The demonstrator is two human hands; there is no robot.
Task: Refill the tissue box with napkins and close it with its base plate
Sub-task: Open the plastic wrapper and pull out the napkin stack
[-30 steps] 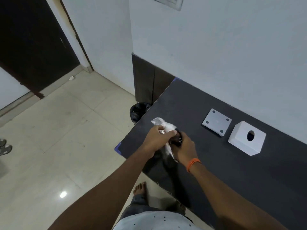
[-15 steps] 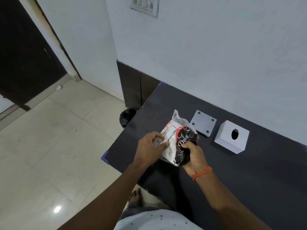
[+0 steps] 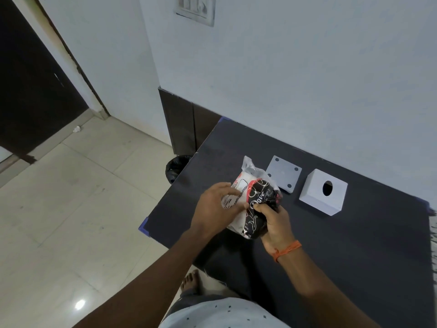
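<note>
A plastic napkin pack [image 3: 254, 197], white with a black and red printed part, is held above the dark table [image 3: 354, 245] near its left end. My right hand [image 3: 275, 223] grips its black lower side from the right. My left hand [image 3: 216, 204] pinches the white side of the wrapper. To the right, the white cube tissue box [image 3: 322, 192] rests on the table with its round hole facing up. The flat grey base plate [image 3: 285, 174], with a dot at each corner, lies between pack and box.
The table runs along a white wall [image 3: 307, 79]. A black-lined waste bin [image 3: 176, 168] stands on the tiled floor by the table's left edge. A dark door [image 3: 30, 91] is at far left. My bare foot [image 3: 189, 279] shows below the table's front edge.
One second ago both hands held a crumpled white wrapper low at the table's edge. The pack has since been lifted and turned, showing its black printed side, and the view has shifted left and up.
</note>
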